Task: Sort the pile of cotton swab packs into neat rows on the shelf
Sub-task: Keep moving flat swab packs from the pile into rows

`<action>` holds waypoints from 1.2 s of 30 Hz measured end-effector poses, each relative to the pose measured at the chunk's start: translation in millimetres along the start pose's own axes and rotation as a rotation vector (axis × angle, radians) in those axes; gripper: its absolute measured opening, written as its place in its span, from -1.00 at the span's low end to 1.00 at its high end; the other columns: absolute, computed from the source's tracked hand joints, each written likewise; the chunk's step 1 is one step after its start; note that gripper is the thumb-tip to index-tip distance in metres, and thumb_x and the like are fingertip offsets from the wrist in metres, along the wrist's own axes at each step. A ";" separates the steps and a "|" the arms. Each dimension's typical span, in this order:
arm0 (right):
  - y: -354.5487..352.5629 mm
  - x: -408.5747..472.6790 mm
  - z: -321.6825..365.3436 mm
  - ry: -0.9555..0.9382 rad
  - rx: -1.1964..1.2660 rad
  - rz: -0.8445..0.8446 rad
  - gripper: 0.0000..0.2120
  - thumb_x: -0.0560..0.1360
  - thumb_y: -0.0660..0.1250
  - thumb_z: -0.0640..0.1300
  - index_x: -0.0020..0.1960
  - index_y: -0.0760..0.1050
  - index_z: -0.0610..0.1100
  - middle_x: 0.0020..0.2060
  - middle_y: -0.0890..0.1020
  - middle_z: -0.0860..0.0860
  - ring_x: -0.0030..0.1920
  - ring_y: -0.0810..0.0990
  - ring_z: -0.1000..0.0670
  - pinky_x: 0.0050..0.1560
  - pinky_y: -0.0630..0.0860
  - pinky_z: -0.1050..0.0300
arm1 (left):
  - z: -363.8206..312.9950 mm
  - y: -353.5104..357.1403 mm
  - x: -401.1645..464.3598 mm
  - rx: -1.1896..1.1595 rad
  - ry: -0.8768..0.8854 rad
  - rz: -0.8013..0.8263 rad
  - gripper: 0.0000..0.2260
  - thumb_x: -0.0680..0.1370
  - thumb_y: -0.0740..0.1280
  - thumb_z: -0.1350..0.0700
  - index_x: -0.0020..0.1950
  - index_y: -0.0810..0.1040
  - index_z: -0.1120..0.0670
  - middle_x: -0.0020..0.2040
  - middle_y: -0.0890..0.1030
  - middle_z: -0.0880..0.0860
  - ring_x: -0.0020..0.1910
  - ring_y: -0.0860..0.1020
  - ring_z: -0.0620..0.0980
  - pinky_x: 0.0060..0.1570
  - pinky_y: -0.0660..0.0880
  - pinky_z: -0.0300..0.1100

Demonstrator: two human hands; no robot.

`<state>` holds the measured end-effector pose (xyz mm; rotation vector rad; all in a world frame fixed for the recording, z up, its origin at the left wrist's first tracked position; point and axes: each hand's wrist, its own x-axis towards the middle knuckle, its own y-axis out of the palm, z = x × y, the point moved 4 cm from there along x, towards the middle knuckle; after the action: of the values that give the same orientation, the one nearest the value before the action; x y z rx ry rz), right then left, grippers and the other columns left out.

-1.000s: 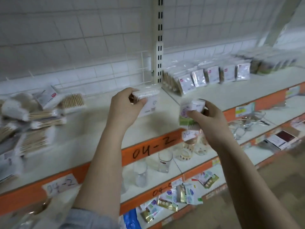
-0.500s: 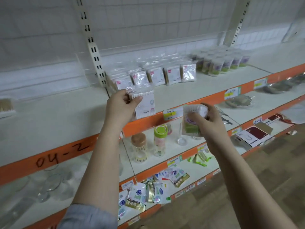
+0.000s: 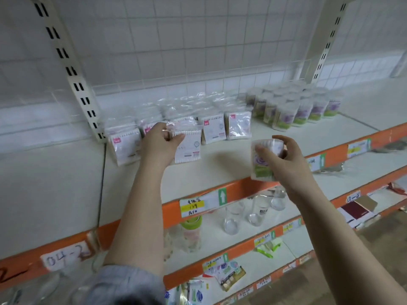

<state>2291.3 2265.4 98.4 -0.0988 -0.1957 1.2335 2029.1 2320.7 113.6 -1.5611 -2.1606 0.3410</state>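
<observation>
— What are we holding, and where?

— Our left hand (image 3: 161,142) pinches a flat swab pack (image 3: 188,147) by its top edge, fingers (image 3: 176,137) curled over it. The pack hangs upright at the front of the row of flat packs (image 3: 214,128) on the white shelf (image 3: 66,183); we cannot tell whether its bottom touches the shelf. Our hand hides part of the pack just behind those fingers.

— And the other hand?

— Our right hand (image 3: 279,157) grips a round swab tub (image 3: 263,160), fingers wrapped round its clear lid end. It floats over the orange front edge (image 3: 242,190) of the shelf, touching nothing else. The label shows a purple and green print, too blurred to read.

— What lies beyond the fingers?

— Past the right fingers, further back, a cluster of like tubs (image 3: 297,106) stands upright; the back ones blur together, so we cannot count them. Below the fingers, on the lower shelf, clear glasses (image 3: 233,219) stand, partly hidden by our right forearm. The price tag (image 3: 191,206) carries handwriting we cannot make out. Our grey sleeve (image 3: 123,285) is cut off at the bottom.
</observation>
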 end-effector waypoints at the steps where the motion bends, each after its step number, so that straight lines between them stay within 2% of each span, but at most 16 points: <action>1: 0.1 12.9 2.7 -0.008 -0.024 0.016 -0.52 0.35 0.45 0.12 0.18 0.40 0.03 -0.01 0.59 -0.15 -0.01 0.62 -0.11 0.01 0.58 -0.07 | 1.3 4.8 7.1 -0.002 -0.021 -0.012 -0.80 0.50 0.39 0.10 -0.06 0.35 0.05 -0.20 0.53 0.00 -0.10 0.53 0.06 -0.05 0.43 -0.10; 3: -0.4 38.0 6.8 -0.035 -0.040 0.044 -0.48 0.32 0.46 0.15 0.19 0.44 -0.02 -0.02 0.60 -0.19 -0.02 0.62 -0.14 -0.06 0.57 -0.04 | 3.2 14.0 22.2 -0.002 -0.033 -0.035 -0.84 0.51 0.39 0.13 -0.14 0.39 0.05 -0.17 0.57 0.03 -0.11 0.56 0.07 -0.07 0.46 -0.12; 6: 0.3 64.8 4.5 -0.040 -0.016 0.084 -0.50 0.34 0.47 0.12 0.19 0.45 -0.03 0.00 0.60 -0.25 -0.02 0.61 -0.21 -0.12 0.59 -0.12 | 1.3 22.5 34.5 0.031 -0.039 -0.073 -0.76 0.51 0.37 0.16 -0.27 0.35 0.00 -0.29 0.51 -0.03 -0.30 0.48 -0.07 -0.33 0.34 -0.34; 8: 1.9 77.5 1.9 -0.034 -0.011 0.120 -0.48 0.32 0.47 0.15 0.19 0.44 -0.03 0.00 0.60 -0.24 -0.01 0.61 -0.20 -0.14 0.60 -0.13 | 1.8 25.1 40.9 0.061 -0.041 -0.106 -0.80 0.50 0.38 0.17 -0.23 0.38 0.06 -0.27 0.50 0.00 -0.31 0.46 -0.06 -0.39 0.33 -0.32; 10: 3.5 89.6 -0.2 -0.032 0.007 0.140 -0.52 0.37 0.46 0.09 0.21 0.42 -0.02 0.03 0.59 -0.22 0.00 0.62 -0.17 -0.16 0.61 -0.12 | 3.2 25.8 41.9 0.078 -0.060 -0.147 -0.87 0.49 0.40 0.18 -0.06 0.47 0.14 -0.14 0.54 0.06 -0.18 0.50 0.00 -0.42 0.38 -0.37; 12: 5.1 100.9 -1.5 -0.018 0.053 0.137 -0.55 0.40 0.45 0.03 0.22 0.40 -0.03 0.05 0.59 -0.18 0.02 0.62 -0.13 -0.13 0.60 -0.13 | 4.3 25.9 39.6 0.140 -0.077 -0.192 -0.77 0.47 0.42 0.16 0.08 0.50 0.16 -0.05 0.56 0.09 -0.10 0.53 0.03 -0.33 0.42 -0.34; 15: 8.1 113.3 -2.1 -0.003 0.121 0.145 -0.54 0.40 0.46 -0.02 0.21 0.37 -0.07 0.08 0.59 -0.13 0.02 0.63 -0.08 -0.08 0.61 -0.19 | -0.4 25.8 37.4 0.259 -0.067 -0.241 -0.68 0.44 0.45 0.12 0.15 0.49 0.12 -0.01 0.58 0.10 -0.02 0.56 0.11 -0.03 0.48 -0.12; 18: 5.9 123.9 -5.9 -0.014 0.139 0.174 -0.49 0.36 0.49 0.03 0.18 0.34 -0.10 0.06 0.58 -0.12 0.01 0.63 -0.10 -0.06 0.59 -0.24 | -6.7 26.1 34.0 0.306 -0.094 -0.270 -0.57 0.43 0.47 0.08 0.25 0.45 0.09 0.12 0.54 0.12 0.03 0.55 0.12 0.03 0.44 -0.09; 20: -0.2 130.3 -8.2 -0.032 0.128 0.194 -0.44 0.31 0.50 0.11 0.16 0.36 -0.10 0.02 0.60 -0.07 0.01 0.63 -0.06 -0.01 0.59 -0.18 | -11.8 27.8 28.4 0.302 -0.095 -0.312 -0.56 0.45 0.44 0.08 0.29 0.43 0.10 0.18 0.51 0.15 0.09 0.53 0.13 0.11 0.45 -0.04; 22: -8.8 136.1 -9.1 -0.065 0.107 0.217 -0.51 0.34 0.49 0.08 0.13 0.37 -0.08 -0.01 0.60 -0.02 0.00 0.62 -0.04 0.00 0.59 -0.10 | -20.2 32.7 19.3 0.353 -0.088 -0.378 -0.58 0.48 0.40 0.09 0.31 0.42 0.11 0.22 0.49 0.16 0.15 0.49 0.14 0.16 0.43 0.00; 27: -43.6 154.1 -11.5 -0.146 0.065 0.311 -0.58 0.36 0.49 0.00 0.10 0.39 -0.07 -0.11 0.59 0.05 -0.06 0.62 -0.01 -0.19 0.51 0.08 | -50.8 65.0 -10.8 0.501 -0.076 -0.543 -0.69 0.54 0.31 0.12 0.28 0.47 0.11 0.24 0.46 0.16 0.22 0.42 0.11 0.15 0.32 -0.13; 31: -90.6 168.9 -19.1 -0.199 0.032 0.344 -0.65 0.35 0.50 -0.04 0.04 0.43 -0.05 -0.15 0.60 0.08 -0.15 0.59 0.08 -0.11 0.54 0.07 | -72.7 111.6 -33.5 0.436 -0.090 -0.505 -0.75 0.55 0.28 0.15 0.21 0.52 0.14 0.16 0.56 0.13 0.14 0.51 0.07 0.09 0.37 -0.18; 33: -118.2 176.3 -25.8 -0.207 0.017 0.349 -0.70 0.36 0.50 -0.06 -0.02 0.43 -0.01 -0.20 0.59 0.09 -0.22 0.57 0.11 -0.17 0.53 0.07 | -84.5 139.1 -44.2 0.402 -0.108 -0.480 -0.78 0.54 0.29 0.15 0.18 0.54 0.12 0.12 0.59 0.10 0.12 0.54 0.04 0.11 0.39 -0.18; 36: -155.7 187.6 -37.0 -0.211 -0.004 0.352 -0.72 0.36 0.50 -0.06 -0.04 0.44 0.01 -0.24 0.57 0.14 -0.31 0.53 0.25 -0.23 0.48 0.29 | -101.8 176.1 -57.3 0.379 -0.138 -0.460 -0.80 0.54 0.30 0.15 0.15 0.56 0.10 0.08 0.61 0.06 0.09 0.55 0.01 0.05 0.37 -0.24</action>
<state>2502.5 2392.3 108.1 -0.0049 -0.3757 1.5950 2240.3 2318.4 110.8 -0.8304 -2.3079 0.6690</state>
